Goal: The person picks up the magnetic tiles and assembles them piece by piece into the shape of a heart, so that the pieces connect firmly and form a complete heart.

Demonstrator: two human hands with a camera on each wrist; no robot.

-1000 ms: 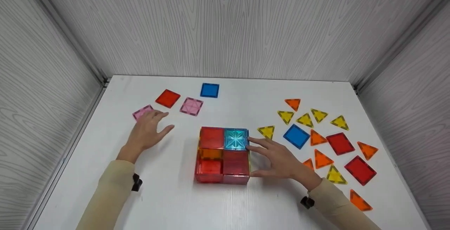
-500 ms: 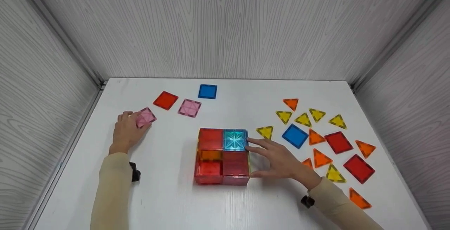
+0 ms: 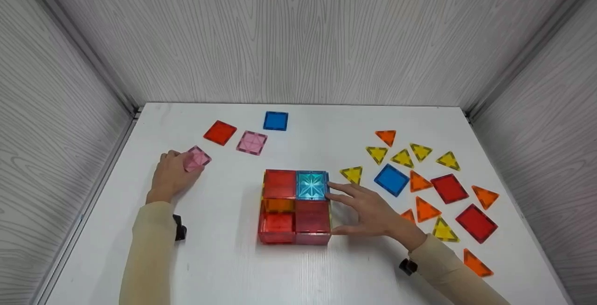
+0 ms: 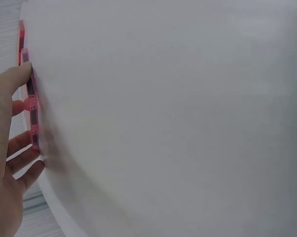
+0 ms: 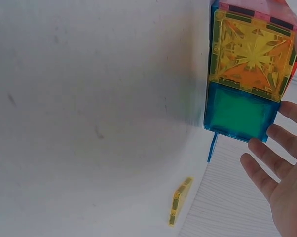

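Note:
My left hand pinches a pink square magnetic tile at the left of the table, thumb on one edge and fingers on the other. In the left wrist view this pink tile shows edge-on, close over the table. My right hand rests spread fingers against the right side of a low block of magnetic tiles. Its top shows red, light blue and dark red squares, and its front left cell is uncovered. The right wrist view shows a yellow wall tile and a blue-green one beside the fingertips.
Behind the left hand lie a red square tile, another pink square tile and a blue square tile. Several yellow triangles, orange triangles and red squares are scattered right, around a blue square. Walls enclose the table.
My left hand reached the pink tile from the right, swung round to its left side and took hold of it; tile and hand then shifted slightly right. The right hand stayed at the block.

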